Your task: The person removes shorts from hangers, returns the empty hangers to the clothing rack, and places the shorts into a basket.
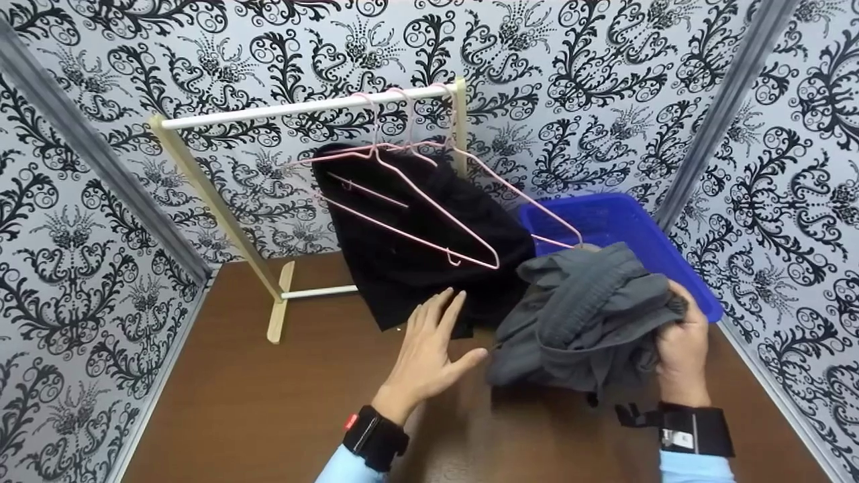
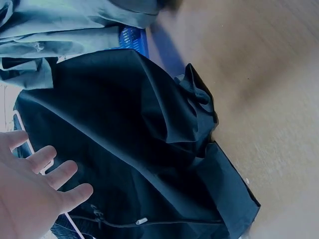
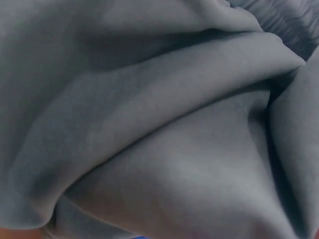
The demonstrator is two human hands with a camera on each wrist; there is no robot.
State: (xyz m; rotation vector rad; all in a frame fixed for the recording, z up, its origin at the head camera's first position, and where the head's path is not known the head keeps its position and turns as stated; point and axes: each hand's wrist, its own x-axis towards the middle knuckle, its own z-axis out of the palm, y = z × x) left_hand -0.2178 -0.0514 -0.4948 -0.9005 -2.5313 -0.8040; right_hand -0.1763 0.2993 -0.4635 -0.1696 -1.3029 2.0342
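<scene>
A bunched grey garment with an elastic waistband (image 1: 590, 308) hangs from my right hand (image 1: 684, 342), which grips its right side; in the right wrist view its grey folds (image 3: 174, 124) fill the picture. My left hand (image 1: 426, 349) holds nothing, fingers spread, just in front of a black garment (image 1: 429, 235). That garment hangs on a pink hanger (image 1: 436, 208) on the rack. The left wrist view shows the black cloth (image 2: 114, 129) with a drawcord beyond my left fingers (image 2: 62, 174). Another pink hanger (image 1: 530, 198) at the rack's right end reaches down to the grey garment.
The clothes rack has a white rail (image 1: 268, 114) and wooden posts (image 1: 215, 208), and stands on a brown table (image 1: 268, 402). Behind the grey garment sits a blue plastic basket (image 1: 624, 215). Patterned walls (image 1: 590, 87) enclose the table at the back and sides.
</scene>
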